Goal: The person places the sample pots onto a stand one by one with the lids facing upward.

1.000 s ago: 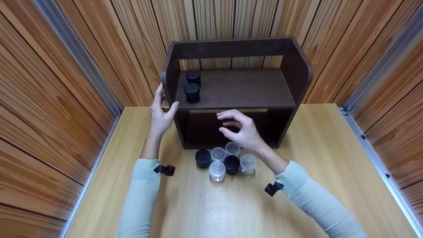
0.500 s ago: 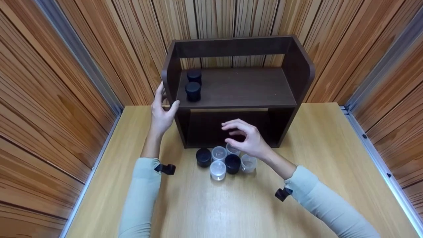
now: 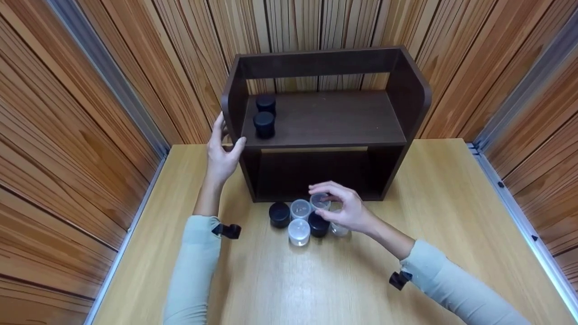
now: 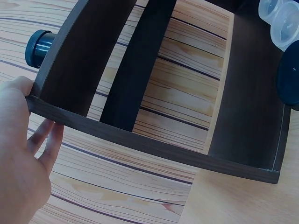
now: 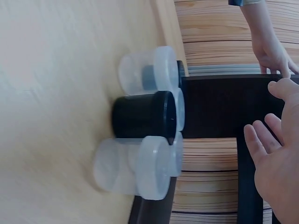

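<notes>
My left hand (image 3: pixel 221 160) holds the left side panel of a dark brown two-tier shelf (image 3: pixel 325 119), its thumb at the front edge and fingers along the outer side. My right hand (image 3: pixel 345 205) hovers over the cluster of small jars, thumb and fingers apart and curved. Just under its fingertips stands a clear jar (image 3: pixel 319 200); the right wrist view shows the fingers clear of the jars. Around it are a black jar (image 3: pixel 319 224), another clear jar (image 3: pixel 339 229) partly hidden by the hand, a clear jar (image 3: pixel 300 209), a front clear jar (image 3: pixel 299 232) and a left black jar (image 3: pixel 279 215).
Two black jars (image 3: pixel 264 125) stand one behind the other at the left end of the upper tier. The jar cluster sits on the wooden table (image 3: pixel 271 284) right before the shelf's lower opening. Wood-patterned walls (image 3: pixel 81 135) enclose the table at the back and sides.
My right hand has come down and slightly right, from in front of the shelf's lower opening to just above the back right clear jar. The left hand has stayed on the side panel.
</notes>
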Demonstrator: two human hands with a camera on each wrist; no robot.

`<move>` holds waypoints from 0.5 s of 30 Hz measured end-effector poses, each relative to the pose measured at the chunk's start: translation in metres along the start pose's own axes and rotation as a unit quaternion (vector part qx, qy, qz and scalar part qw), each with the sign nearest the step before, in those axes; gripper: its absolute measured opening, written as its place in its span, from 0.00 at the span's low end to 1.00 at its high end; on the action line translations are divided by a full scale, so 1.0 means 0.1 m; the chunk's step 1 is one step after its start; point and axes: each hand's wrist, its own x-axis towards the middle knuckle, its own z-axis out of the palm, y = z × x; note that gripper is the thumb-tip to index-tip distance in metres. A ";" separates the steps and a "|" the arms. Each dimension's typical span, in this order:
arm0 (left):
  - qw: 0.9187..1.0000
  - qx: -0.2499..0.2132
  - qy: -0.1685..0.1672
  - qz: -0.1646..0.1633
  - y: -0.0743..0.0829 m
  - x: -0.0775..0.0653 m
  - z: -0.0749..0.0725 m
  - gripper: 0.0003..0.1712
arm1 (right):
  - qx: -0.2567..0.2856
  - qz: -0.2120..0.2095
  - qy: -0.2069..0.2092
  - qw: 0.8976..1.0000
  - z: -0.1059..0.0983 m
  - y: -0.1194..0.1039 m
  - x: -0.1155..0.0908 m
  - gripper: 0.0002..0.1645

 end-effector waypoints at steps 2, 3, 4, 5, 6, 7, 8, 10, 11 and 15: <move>1.000 0.000 0.003 0.000 0.00 0.00 0.00 0.45 | 0.005 0.005 -0.005 1.000 0.01 0.01 -0.07 0.27; 1.000 0.001 0.003 -0.001 0.00 0.00 0.00 0.45 | 0.008 0.009 -0.008 1.000 0.02 0.01 -0.11 0.28; 1.000 0.001 0.003 -0.002 -0.01 0.00 0.01 0.45 | 0.011 0.013 -0.012 1.000 0.02 0.01 -0.15 0.28; 1.000 0.001 0.003 -0.004 -0.01 -0.01 0.01 0.45 | 0.014 0.019 -0.018 1.000 0.03 0.01 -0.19 0.29; 1.000 0.001 0.003 -0.007 -0.01 -0.01 0.01 0.45 | 0.016 0.024 -0.024 0.999 0.03 0.02 -0.24 0.30; 1.000 0.001 0.003 -0.009 -0.01 -0.01 0.01 0.45 | 0.016 0.030 -0.030 0.999 0.04 0.02 -0.28 0.31; 1.000 0.001 0.003 -0.011 -0.01 -0.01 0.01 0.45 | 0.015 0.034 -0.037 0.999 0.04 0.02 -0.32 0.32; 1.000 0.002 0.001 -0.013 0.00 -0.01 0.00 0.45 | 0.011 0.042 -0.048 0.998 0.05 0.01 -0.40 0.33; 1.000 0.003 0.000 -0.013 0.00 -0.01 0.00 0.45 | 0.007 0.045 -0.051 0.998 0.05 0.01 -0.43 0.33; 1.000 0.010 -0.002 -0.006 0.00 -0.01 -0.01 0.45 | -0.002 0.056 -0.055 0.997 0.06 0.00 -0.53 0.33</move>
